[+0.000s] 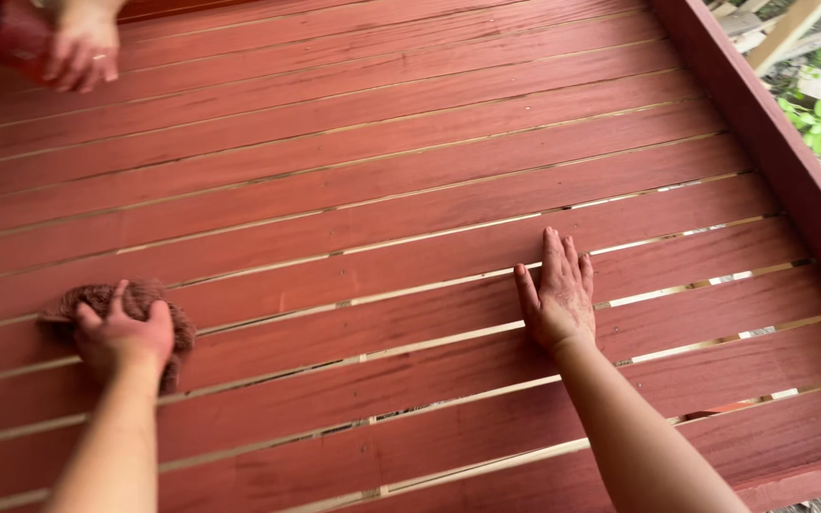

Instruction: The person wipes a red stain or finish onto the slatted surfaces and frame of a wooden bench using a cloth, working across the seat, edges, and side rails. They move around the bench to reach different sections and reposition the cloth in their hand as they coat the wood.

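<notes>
Two hands, left hand [121, 337] on one rag [140, 304]

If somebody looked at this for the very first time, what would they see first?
Probably the big red-brown slatted wooden surface that fills almost the whole view. Next, the two bare hands on it: the left hand presses a stained rag at the lower left, and the right hand lies flat, right of centre. Another person's hand shows at the top left corner.

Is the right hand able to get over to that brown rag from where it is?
Probably yes. The right hand lies flat on the red slats, holding nothing, and only bare boards lie between it and the brown rag. The left hand is pressing on the rag, though.
</notes>
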